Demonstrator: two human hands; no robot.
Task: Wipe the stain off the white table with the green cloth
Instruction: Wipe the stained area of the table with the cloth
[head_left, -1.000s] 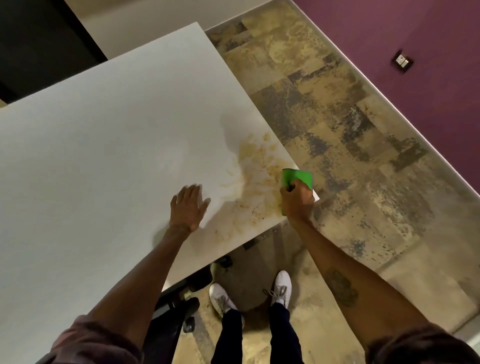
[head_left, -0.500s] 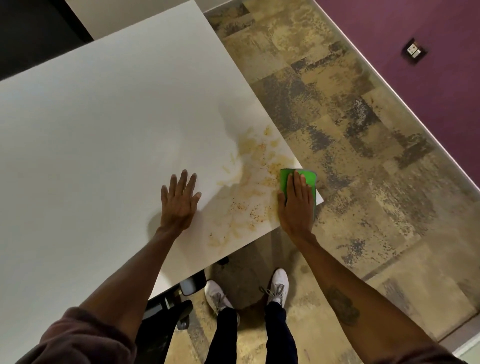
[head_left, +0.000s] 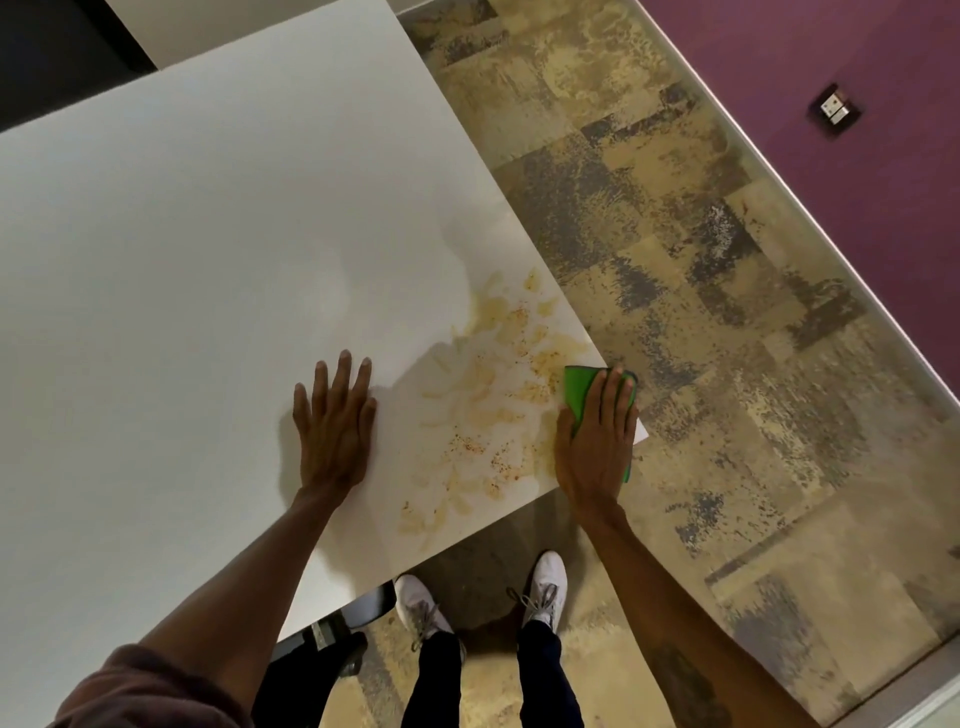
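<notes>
A yellow-brown speckled stain (head_left: 493, 400) spreads over the near right corner of the white table (head_left: 197, 270). The folded green cloth (head_left: 579, 387) lies at the stain's right edge, right at the table corner. My right hand (head_left: 595, 441) presses flat on the cloth, fingers straight, covering most of it. My left hand (head_left: 335, 423) rests flat on the bare table to the left of the stain, fingers spread, holding nothing.
The table's right edge drops to a mottled tan and grey carpet (head_left: 701, 312). A purple wall (head_left: 857, 156) with a socket plate (head_left: 834, 115) runs at the far right. My white shoes (head_left: 545, 584) and a black chair base (head_left: 332, 639) sit below the table's near edge.
My right hand went from gripping the bunched cloth to lying flat on it at the table corner. My left hand stays planted on the table.
</notes>
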